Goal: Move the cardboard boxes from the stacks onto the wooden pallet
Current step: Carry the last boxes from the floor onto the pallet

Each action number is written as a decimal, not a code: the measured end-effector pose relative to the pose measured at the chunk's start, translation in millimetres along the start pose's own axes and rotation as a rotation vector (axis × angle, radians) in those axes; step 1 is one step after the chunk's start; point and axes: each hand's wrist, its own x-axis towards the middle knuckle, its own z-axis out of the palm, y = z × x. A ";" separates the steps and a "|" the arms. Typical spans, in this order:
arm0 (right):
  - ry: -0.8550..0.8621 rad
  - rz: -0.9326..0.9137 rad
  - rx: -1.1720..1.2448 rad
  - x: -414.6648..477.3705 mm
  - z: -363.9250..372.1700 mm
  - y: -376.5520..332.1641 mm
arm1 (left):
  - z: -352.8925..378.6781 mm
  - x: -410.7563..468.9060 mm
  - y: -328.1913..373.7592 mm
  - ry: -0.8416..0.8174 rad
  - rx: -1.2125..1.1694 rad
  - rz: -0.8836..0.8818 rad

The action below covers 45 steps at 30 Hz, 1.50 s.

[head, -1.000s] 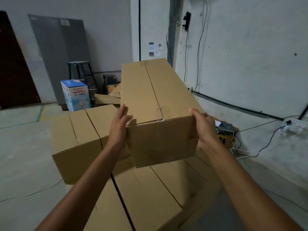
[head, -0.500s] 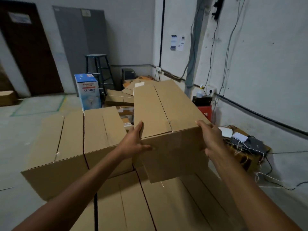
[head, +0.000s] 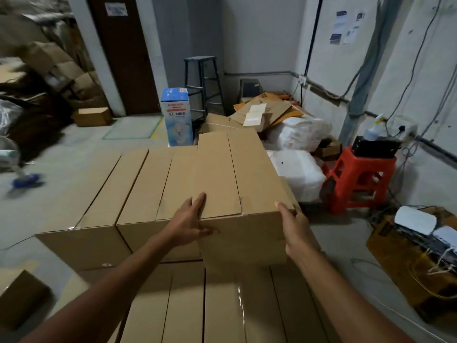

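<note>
Head view: the cardboard box (head: 232, 174), which a second ago hung tilted in the air, now lies level in the upper row. Its left side touches the two neighbouring boxes (head: 138, 189), and its bottom is on, or just above, the lower layer of boxes (head: 222, 305). The left grip (head: 190, 226) clasps the near left corner, fingers flat on the lid and thumb on the front face. The right grip (head: 296, 233) clamps the near right corner, its fingers hidden round the side. This box looks as good as placed. Its front face stands a little forward of its neighbours, so a push to bring it flush probably remains. The wooden pallet itself is hidden beneath the load.

Just right of the row lie white sacks (head: 296, 174), then a red stool (head: 358, 179), and nearer, a low crate of cables (head: 408, 256). Behind stand a blue carton (head: 176, 115) and a dark step stool (head: 202, 82). None blocks the box's slot, though the sacks crowd its far right side.
</note>
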 end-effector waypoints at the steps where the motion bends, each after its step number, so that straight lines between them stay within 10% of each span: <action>1: 0.001 0.008 0.008 12.3 3.4 5.6 | 4.4 9.9 -1.9 0.003 0.037 0.000; 45: -0.049 0.154 -0.094 164.0 77.7 121.6 | 109.7 116.9 -111.7 0.216 0.582 0.035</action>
